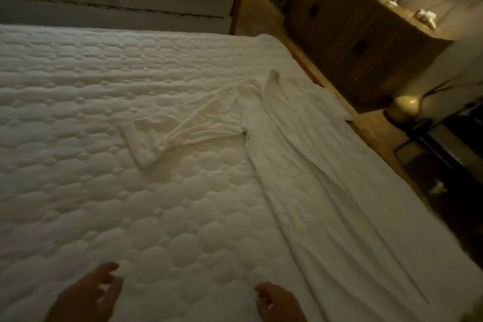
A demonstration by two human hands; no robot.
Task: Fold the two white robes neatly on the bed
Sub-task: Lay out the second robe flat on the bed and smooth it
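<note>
One white robe [308,165] lies spread out along the right side of the quilted bed [91,112], its collar toward the far end and one sleeve [183,128] stretched out to the left. I see no second robe. My left hand [88,295] hovers at the bottom left over the bare mattress, fingers loose and holding nothing. At the bottom centre my right hand [277,303] has its fingers lightly curled and is empty, just left of the robe's lower hem.
A second bed [117,2] stands beyond the far end. A wooden dresser [352,42] runs along the right wall, with a strip of floor [376,133] between it and the bed. A round lamp [403,107] and dark furniture [444,151] sit at the right.
</note>
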